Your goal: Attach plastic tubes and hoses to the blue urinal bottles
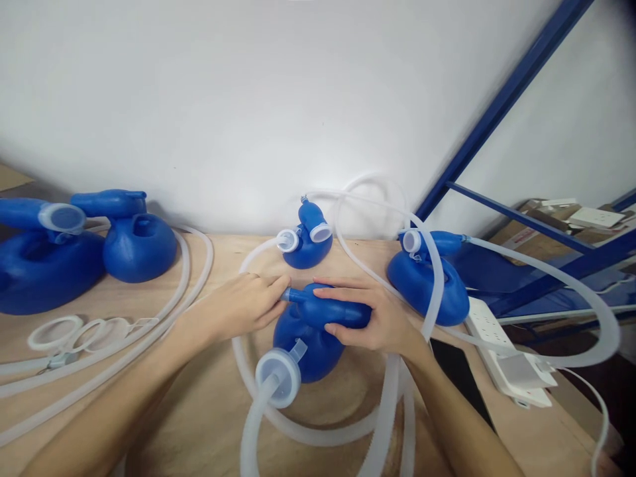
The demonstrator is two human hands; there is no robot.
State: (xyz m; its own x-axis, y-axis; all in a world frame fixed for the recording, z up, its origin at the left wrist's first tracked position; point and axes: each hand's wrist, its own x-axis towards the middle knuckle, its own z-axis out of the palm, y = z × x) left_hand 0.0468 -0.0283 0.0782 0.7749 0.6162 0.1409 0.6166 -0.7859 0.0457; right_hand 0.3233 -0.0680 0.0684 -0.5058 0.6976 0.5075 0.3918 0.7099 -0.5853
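a blue bottle (318, 361) is seen on the wooden table (199, 424), in the middle of the view, between the two hands. its blue neck piece (342, 313) is held by the right hand (370, 315), with the thumb laid along the near side and the fingers over the far side, so that the grip is closed around it. at the other end of the neck piece, the narrow spout (299, 295) is pinched at its tip between the thumb and fingers of the left hand (243, 305), where a bit of clear tubing (285, 294) is shown; how far the two are joined cannot be told. a white cap (278, 377) is hung at the bottle's near left side, and a pale hose (256, 424) is led from it toward the near edge. behind, a smaller-looking bottle (308, 253) is placed near the wall (223, 99). another bottle (430, 285) is set to the right, beside a white power strip (489, 331). two more blue bottles (142, 248) are grouped at the left, with clear rings (57, 333) laid in front of them.
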